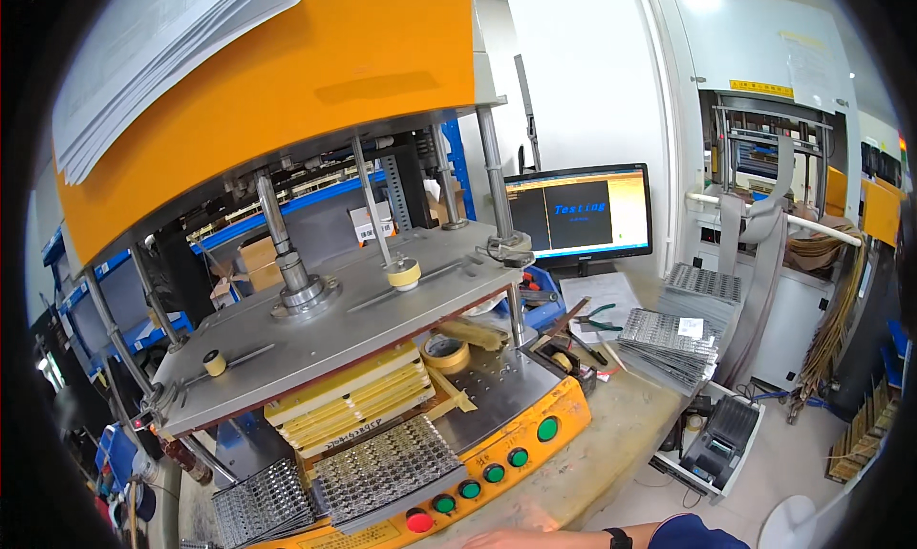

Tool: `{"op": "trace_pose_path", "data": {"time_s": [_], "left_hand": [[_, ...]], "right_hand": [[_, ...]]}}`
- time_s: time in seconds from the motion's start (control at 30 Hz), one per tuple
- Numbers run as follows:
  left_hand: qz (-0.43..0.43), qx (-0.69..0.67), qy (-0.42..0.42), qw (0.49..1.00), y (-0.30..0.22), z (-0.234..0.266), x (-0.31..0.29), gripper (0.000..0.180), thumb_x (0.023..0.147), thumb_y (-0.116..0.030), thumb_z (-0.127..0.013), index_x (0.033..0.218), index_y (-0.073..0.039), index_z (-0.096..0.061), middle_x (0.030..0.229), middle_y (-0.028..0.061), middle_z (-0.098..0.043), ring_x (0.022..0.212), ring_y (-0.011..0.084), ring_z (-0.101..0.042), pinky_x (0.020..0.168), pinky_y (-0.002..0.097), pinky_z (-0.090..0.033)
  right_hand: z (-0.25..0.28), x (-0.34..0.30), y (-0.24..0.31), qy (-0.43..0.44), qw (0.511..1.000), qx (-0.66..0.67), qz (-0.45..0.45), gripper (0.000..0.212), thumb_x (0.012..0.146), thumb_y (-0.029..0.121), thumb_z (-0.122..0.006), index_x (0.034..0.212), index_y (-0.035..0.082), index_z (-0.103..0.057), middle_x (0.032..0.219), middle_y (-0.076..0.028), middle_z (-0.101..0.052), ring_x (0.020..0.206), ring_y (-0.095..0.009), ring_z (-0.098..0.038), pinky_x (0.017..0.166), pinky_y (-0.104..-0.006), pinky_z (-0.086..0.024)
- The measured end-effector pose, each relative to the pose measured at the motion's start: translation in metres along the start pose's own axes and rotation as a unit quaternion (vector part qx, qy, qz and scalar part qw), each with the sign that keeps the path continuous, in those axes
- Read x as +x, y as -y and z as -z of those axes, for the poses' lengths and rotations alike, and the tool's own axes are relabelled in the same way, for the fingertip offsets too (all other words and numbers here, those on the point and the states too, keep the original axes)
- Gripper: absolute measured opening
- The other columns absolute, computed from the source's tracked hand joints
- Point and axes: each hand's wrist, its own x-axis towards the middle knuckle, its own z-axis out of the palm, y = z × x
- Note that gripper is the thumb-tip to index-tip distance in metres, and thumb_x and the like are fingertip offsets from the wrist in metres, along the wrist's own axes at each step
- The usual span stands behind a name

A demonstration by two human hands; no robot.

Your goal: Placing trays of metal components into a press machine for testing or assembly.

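My right hand [511, 539] shows only as a sliver at the lower edge, by the worktable's front; its fingers are cut off. A dark watch [619, 538] is on that wrist, below a dark blue sleeve. My left hand is out of view. Nearest the right hand is the orange press's control strip, with a red button [419, 520] and several green buttons [493, 473]. Left of it lies a stack of grey gridded panels [387, 468], with another panel stack [263, 501] beside it. Behind them a yellow layered fixture [351, 401] sits under the press's metal plate [368, 310].
A tape roll [446, 352] lies on the press bed. To the right are green-handled pliers [600, 318], more panel stacks [673, 339] and a lit monitor [580, 215]. An open drawer [716, 444] juts out below the table. A second press [769, 158] stands farther back.
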Motion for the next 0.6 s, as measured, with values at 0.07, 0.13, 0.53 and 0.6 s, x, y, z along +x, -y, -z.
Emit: {"op": "trace_pose_path", "data": {"time_s": [0.07, 0.13, 0.53, 0.6], "left_hand": [[0.006, 0.01, -0.001, 1.0, 0.002, 0.001, -0.003, 0.029, 0.089, -0.021, -0.07, 0.079, 0.001, -0.053, 0.113, 0.0242, -0.063, 0.107, 0.043, -0.055, 0.096, 0.0529, -0.042], [0.014, 0.004, 0.007, 1.0, 0.005, 0.0, -0.006, 0.028, 0.088, -0.02, -0.07, 0.078, 0.0, -0.053, 0.113, 0.0233, -0.063, 0.106, 0.042, -0.055, 0.096, 0.0523, -0.042], [-0.022, -0.013, -0.01, 1.0, 0.008, 0.002, -0.007, 0.023, 0.091, -0.022, -0.07, 0.088, -0.001, -0.062, 0.113, 0.0204, -0.065, 0.101, 0.0382, -0.057, 0.089, 0.0461, -0.046], [-0.001, -0.037, 0.002, 0.999, -0.003, 0.006, -0.001, 0.023, 0.091, -0.022, -0.071, 0.09, 0.0, -0.063, 0.114, 0.0205, -0.065, 0.102, 0.0376, -0.058, 0.09, 0.0468, -0.045]], "right_hand": [[-0.001, 0.001, 0.0, 0.002, 1.0, 0.005, 0.004, 0.024, 0.099, 0.024, -0.063, 0.114, 0.007, -0.07, 0.104, -0.015, -0.071, 0.095, -0.033, -0.068, 0.081, -0.0408, -0.054], [-0.001, 0.0, 0.002, 0.005, 1.0, 0.004, -0.003, 0.025, 0.099, 0.025, -0.063, 0.114, 0.006, -0.07, 0.103, -0.016, -0.071, 0.094, -0.033, -0.068, 0.08, -0.0405, -0.054], [0.059, 0.07, 0.047, 0.112, 0.929, -0.264, 0.234, 0.018, 0.095, 0.025, -0.06, 0.101, 0.009, -0.062, 0.094, -0.009, -0.061, 0.089, -0.029, -0.061, 0.075, -0.0413, -0.049], [0.066, 0.091, 0.053, 0.023, 0.912, -0.295, 0.286, 0.018, 0.092, 0.028, -0.06, 0.088, 0.01, -0.056, 0.09, -0.007, -0.056, 0.092, -0.026, -0.056, 0.076, -0.0383, -0.045]]}}
